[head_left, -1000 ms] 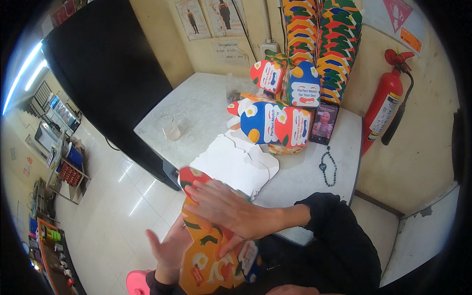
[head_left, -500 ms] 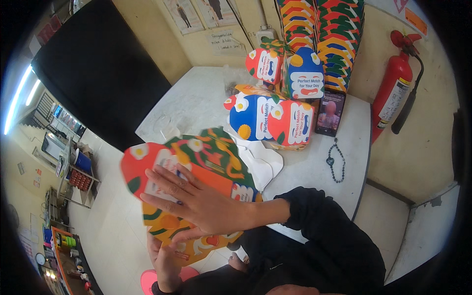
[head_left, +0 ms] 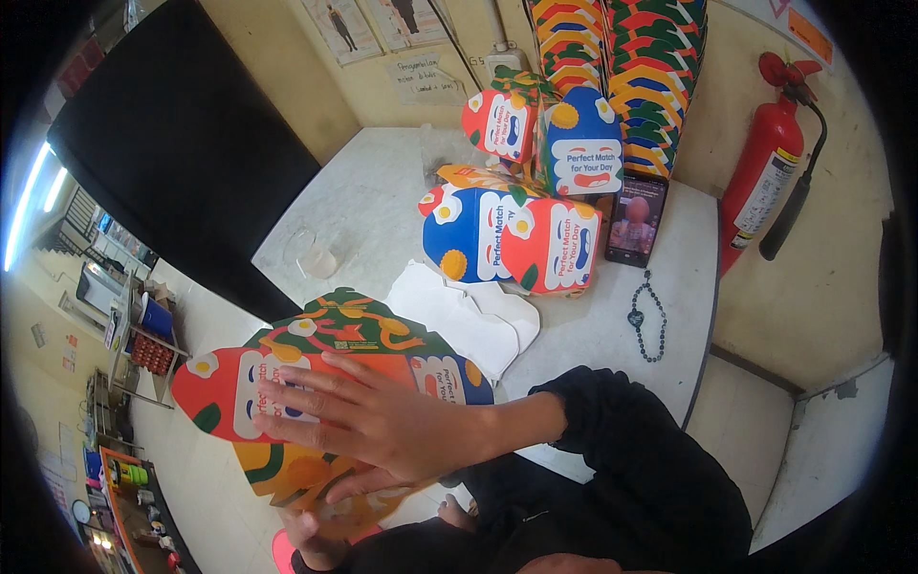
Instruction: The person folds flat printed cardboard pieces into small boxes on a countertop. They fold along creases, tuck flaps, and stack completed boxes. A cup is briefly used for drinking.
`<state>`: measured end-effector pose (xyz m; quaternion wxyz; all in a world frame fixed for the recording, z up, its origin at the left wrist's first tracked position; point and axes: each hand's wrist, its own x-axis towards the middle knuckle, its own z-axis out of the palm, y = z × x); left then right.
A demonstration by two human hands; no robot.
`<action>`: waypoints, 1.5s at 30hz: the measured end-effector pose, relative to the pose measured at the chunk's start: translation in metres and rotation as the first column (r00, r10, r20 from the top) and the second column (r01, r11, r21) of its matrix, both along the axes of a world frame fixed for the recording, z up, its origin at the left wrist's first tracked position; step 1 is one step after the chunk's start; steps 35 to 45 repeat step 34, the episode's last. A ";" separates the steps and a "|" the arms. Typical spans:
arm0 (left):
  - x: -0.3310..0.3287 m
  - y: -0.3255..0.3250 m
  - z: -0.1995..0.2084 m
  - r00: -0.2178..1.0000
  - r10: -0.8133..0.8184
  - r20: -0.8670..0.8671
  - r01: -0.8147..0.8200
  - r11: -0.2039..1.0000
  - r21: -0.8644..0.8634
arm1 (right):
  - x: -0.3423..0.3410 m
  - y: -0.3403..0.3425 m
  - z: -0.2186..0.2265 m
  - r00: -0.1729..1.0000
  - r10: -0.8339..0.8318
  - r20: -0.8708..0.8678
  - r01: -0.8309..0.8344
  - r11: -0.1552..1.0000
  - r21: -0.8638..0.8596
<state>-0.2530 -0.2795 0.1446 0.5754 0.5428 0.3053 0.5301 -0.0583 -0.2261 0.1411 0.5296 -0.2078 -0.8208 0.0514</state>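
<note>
A colourful cardboard food box (head_left: pixel 373 364), red, green and yellow with fried-egg prints, is partly folded and tilted in front of me at the table's near left edge. My right hand (head_left: pixel 373 421) lies over its printed face, open, fingers spread and flat, thumb toward the yellow flap (head_left: pixel 277 464). At the lower edge of that flap is my left hand (head_left: pixel 316 543), low in the view. Its thumb shows and its fingers appear curled at the cardboard; the box and blur partly hide them. White curved card pieces (head_left: pixel 459 311) lie on the table just beyond the box.
Folded boxes (head_left: pixel 516 234) stand on the white table (head_left: pixel 354 182), before tall stacks of flat cartons (head_left: pixel 655 77). A phone (head_left: pixel 636 220) leans there beside a beaded bracelet (head_left: pixel 646 320). A fire extinguisher (head_left: pixel 760 163) hangs right; a black panel (head_left: pixel 182 134) stands left.
The box has shifted left and down and its angle has changed, showing more of the white card pieces. My right hand moved with it; my left hand has dropped slightly lower.
</note>
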 end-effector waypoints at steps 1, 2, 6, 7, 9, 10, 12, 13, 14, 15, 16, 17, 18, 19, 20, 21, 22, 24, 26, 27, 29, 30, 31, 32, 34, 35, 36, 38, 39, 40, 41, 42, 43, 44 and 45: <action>0.001 -0.003 0.004 0.999 0.000 -0.051 0.002 0.999 0.032 | 0.000 0.000 0.001 0.999 0.034 -0.011 -0.034 0.999 -0.021; 0.004 -0.006 0.007 0.999 -0.013 -0.048 0.013 1.000 0.014 | -0.001 0.001 -0.001 0.999 0.037 -0.024 -0.038 0.999 -0.030; 0.023 -0.010 0.029 0.991 -0.044 -0.123 0.028 0.990 -0.135 | 0.008 0.008 0.001 0.999 -0.014 0.047 0.017 0.998 -0.067; 0.024 -0.009 0.035 0.985 -0.060 -0.162 0.027 0.980 -0.198 | 0.014 0.007 0.003 0.994 -0.053 0.093 0.059 0.996 -0.072; 0.022 -0.002 0.029 0.980 -0.101 -0.171 0.077 0.987 -0.139 | 0.022 0.004 0.009 0.982 -0.148 0.119 0.157 0.985 -0.070; 0.022 -0.002 0.028 0.985 -0.090 -0.147 0.072 0.989 -0.126 | 0.021 0.004 0.010 0.980 -0.140 0.142 0.150 0.987 -0.062; 0.022 -0.002 0.029 0.989 -0.114 -0.093 0.104 0.989 -0.107 | 0.021 0.003 0.011 0.967 -0.166 0.195 0.180 0.982 -0.053; 0.019 -0.002 0.029 0.989 -0.128 -0.077 0.119 0.987 -0.111 | 0.020 0.003 0.010 0.962 -0.170 0.213 0.182 0.982 -0.041; 0.017 -0.002 0.029 0.987 -0.146 -0.062 0.139 0.984 -0.114 | 0.019 0.003 0.010 0.957 -0.177 0.229 0.189 0.982 -0.029; 0.015 -0.003 0.029 0.984 -0.171 -0.047 0.164 0.979 -0.122 | 0.018 0.002 0.009 0.951 -0.189 0.246 0.201 0.979 -0.021; 0.015 -0.004 0.029 0.988 -0.145 -0.058 0.135 0.980 -0.149 | 0.016 0.002 0.008 0.950 -0.192 0.245 0.204 0.979 -0.024; 0.016 -0.006 0.029 0.990 -0.121 -0.069 0.108 0.979 -0.176 | 0.016 0.001 0.009 0.957 -0.173 0.232 0.185 0.982 -0.031; 0.016 -0.007 0.028 0.992 -0.098 -0.082 0.080 0.976 -0.204 | 0.016 0.001 0.008 0.964 -0.153 0.219 0.166 0.985 -0.040; 0.015 -0.007 0.028 0.990 -0.110 -0.093 0.088 0.972 -0.219 | 0.016 0.001 0.008 0.969 -0.135 0.205 0.148 0.988 -0.049; 0.014 -0.006 0.027 0.987 -0.124 -0.104 0.097 0.967 -0.234 | 0.016 0.001 0.007 0.971 -0.125 0.205 0.137 0.990 -0.041; 0.014 -0.006 0.026 0.983 -0.139 -0.116 0.106 0.962 -0.252 | 0.017 -0.001 0.007 0.972 -0.117 0.204 0.126 0.991 -0.035; 0.011 -0.004 0.023 0.978 -0.187 -0.095 0.157 0.953 -0.260 | 0.018 -0.002 0.007 0.973 -0.109 0.204 0.117 0.993 -0.030; 0.003 0.000 0.015 0.958 -0.281 -0.052 0.256 0.926 -0.276 | 0.020 -0.005 0.013 0.988 -0.011 0.155 0.025 0.996 -0.084; 0.007 0.003 0.014 0.954 -0.300 0.024 0.290 0.896 -0.336 | 0.022 -0.005 0.015 0.997 0.052 0.053 -0.044 0.989 -0.140; 0.010 0.005 0.013 0.949 -0.307 0.066 0.309 0.879 -0.363 | 0.022 -0.003 0.016 0.998 0.064 -0.019 -0.066 0.984 -0.168; 0.020 0.014 0.009 0.925 -0.321 0.203 0.373 0.868 -0.328 | 0.025 -0.002 0.018 0.991 0.083 -0.105 -0.104 0.972 -0.213; 0.024 0.017 0.008 0.906 -0.330 0.267 0.404 0.861 -0.308 | 0.029 -0.001 0.020 0.988 0.089 -0.122 -0.116 0.966 -0.230; 0.025 0.018 0.007 0.901 -0.333 0.279 0.415 0.850 -0.324 | 0.031 -0.001 0.021 0.986 0.095 -0.139 -0.128 0.961 -0.246; 0.025 0.018 0.006 0.896 -0.335 0.292 0.425 0.839 -0.340 | 0.031 0.001 0.019 0.984 0.106 -0.145 -0.137 0.964 -0.229; 0.025 0.021 0.002 0.880 -0.372 0.297 0.459 0.826 -0.328 | 0.030 -0.001 0.020 0.986 0.078 -0.149 -0.116 0.957 -0.267; 0.025 0.021 0.002 0.880 -0.372 0.297 0.459 0.826 -0.328 | 0.030 -0.001 0.020 0.986 0.078 -0.149 -0.116 0.957 -0.267; 0.025 0.021 0.002 0.880 -0.372 0.297 0.459 0.826 -0.328 | 0.030 -0.001 0.020 0.986 0.078 -0.149 -0.116 0.957 -0.267; 0.025 0.021 0.002 0.880 -0.372 0.297 0.459 0.826 -0.328 | 0.030 -0.001 0.020 0.986 0.078 -0.149 -0.116 0.957 -0.267; 0.025 0.021 0.002 0.880 -0.372 0.297 0.459 0.826 -0.328 | 0.030 -0.001 0.020 0.986 0.078 -0.149 -0.116 0.957 -0.267; 0.025 0.021 0.002 0.880 -0.372 0.297 0.459 0.826 -0.328 | 0.030 -0.001 0.020 0.986 0.078 -0.149 -0.116 0.957 -0.267; 0.025 0.021 0.002 0.880 -0.372 0.297 0.459 0.826 -0.328 | 0.030 -0.001 0.020 0.986 0.078 -0.149 -0.116 0.957 -0.267; 0.025 0.021 0.002 0.880 -0.372 0.297 0.459 0.826 -0.328 | 0.030 -0.001 0.020 0.986 0.078 -0.149 -0.116 0.957 -0.267; 0.025 0.021 0.002 0.880 -0.372 0.297 0.459 0.826 -0.328 | 0.030 -0.001 0.020 0.986 0.078 -0.149 -0.116 0.957 -0.267; 0.025 0.021 0.002 0.880 -0.372 0.297 0.459 0.826 -0.328 | 0.030 -0.001 0.020 0.986 0.078 -0.149 -0.116 0.957 -0.267; 0.025 0.021 0.002 0.880 -0.372 0.297 0.459 0.826 -0.328 | 0.030 -0.001 0.020 0.986 0.078 -0.149 -0.116 0.957 -0.267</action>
